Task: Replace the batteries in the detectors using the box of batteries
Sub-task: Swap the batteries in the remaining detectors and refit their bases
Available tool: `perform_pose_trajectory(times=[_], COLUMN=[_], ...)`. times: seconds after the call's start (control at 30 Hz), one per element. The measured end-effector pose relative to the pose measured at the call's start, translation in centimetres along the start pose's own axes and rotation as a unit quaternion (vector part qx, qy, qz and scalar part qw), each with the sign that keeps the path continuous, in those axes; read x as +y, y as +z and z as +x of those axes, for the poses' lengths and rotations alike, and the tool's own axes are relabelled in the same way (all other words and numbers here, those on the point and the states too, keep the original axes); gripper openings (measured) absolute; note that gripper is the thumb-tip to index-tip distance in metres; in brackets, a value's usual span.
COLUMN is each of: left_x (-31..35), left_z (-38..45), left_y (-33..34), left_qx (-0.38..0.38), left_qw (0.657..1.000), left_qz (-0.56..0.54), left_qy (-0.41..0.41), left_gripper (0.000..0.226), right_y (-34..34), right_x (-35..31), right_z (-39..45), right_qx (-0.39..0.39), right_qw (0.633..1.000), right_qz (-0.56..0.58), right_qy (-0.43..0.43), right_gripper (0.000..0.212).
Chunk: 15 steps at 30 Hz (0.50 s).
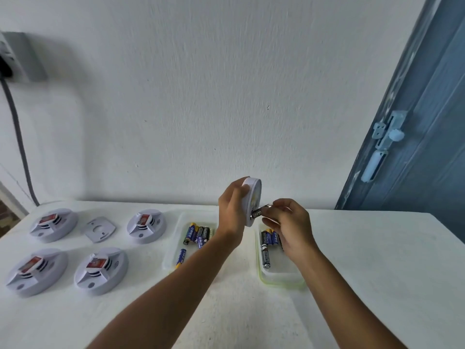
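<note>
Two bare forearms reach in from the bottom edge over a white tabletop [377,260]. Nearest on the left lie two round white detectors, the front-left detector [35,272] and the front-mid detector [100,270], each face down with a red-labelled part showing on its back. Right of centre sits a clear box with a green rim [280,279], holding a few black and blue batteries [266,248]. Left of it, between the two arms' line and the detectors, is a second clear box [173,245] with more blue and black cells [197,233], one blue cell lying apart toward its near end.

Farther back on the left are two more detectors, the back-left detector [53,224] and the back-mid detector [146,225], with a loose white cover plate [98,228] lying flat between them.

Above the boxes, the left hand [232,210] grips a fifth detector [253,200], held on edge in the air with its open back turned to the right. The right hand [286,222] pinches a black battery [259,212] between thumb and fingertips, its far end touching the held detector's back near the lower edge.

Behind stands a white wall [201,96], with a grey cable [20,137] running down from a socket at the left and a blue door [427,147] with a pale latch at the right.
</note>
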<state>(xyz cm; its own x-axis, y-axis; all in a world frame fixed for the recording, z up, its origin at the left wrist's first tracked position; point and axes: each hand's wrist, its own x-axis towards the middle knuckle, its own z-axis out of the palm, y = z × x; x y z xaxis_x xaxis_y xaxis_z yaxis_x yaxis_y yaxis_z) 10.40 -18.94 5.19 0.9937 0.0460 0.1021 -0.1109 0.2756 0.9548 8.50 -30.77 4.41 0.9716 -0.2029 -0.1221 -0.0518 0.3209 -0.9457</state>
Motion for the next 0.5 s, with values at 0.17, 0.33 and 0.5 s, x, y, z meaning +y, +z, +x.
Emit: perform_pose_trajectory(times=[0.17,0.33,0.5], left_x=[-0.2,-0.2,-0.3], left_z=[0.1,0.2,0.0], left_y=[-1.2,-2.1,-2.2], left_qx=[0.05,0.082,0.085], left_qw=[0.997,0.985,0.977], left_qz=[-0.028,-0.081,-0.108], left_qy=[-0.06,-0.127,-0.162], left_gripper=[0.042,0.022,0.026], right_y=[-2.1,-2.7,-3.1], right_x=[0.9,4.2,5.7], right_z=[1.5,3.0,3.4], right_qx=[0.014,-0.062,-0.062], right_qw=[0.944,0.761,0.758], right_qz=[-0.319,-0.645,-0.65], right_qy=[-0.08,-0.017,-0.009], right_gripper=[0.014,0.011,0.016])
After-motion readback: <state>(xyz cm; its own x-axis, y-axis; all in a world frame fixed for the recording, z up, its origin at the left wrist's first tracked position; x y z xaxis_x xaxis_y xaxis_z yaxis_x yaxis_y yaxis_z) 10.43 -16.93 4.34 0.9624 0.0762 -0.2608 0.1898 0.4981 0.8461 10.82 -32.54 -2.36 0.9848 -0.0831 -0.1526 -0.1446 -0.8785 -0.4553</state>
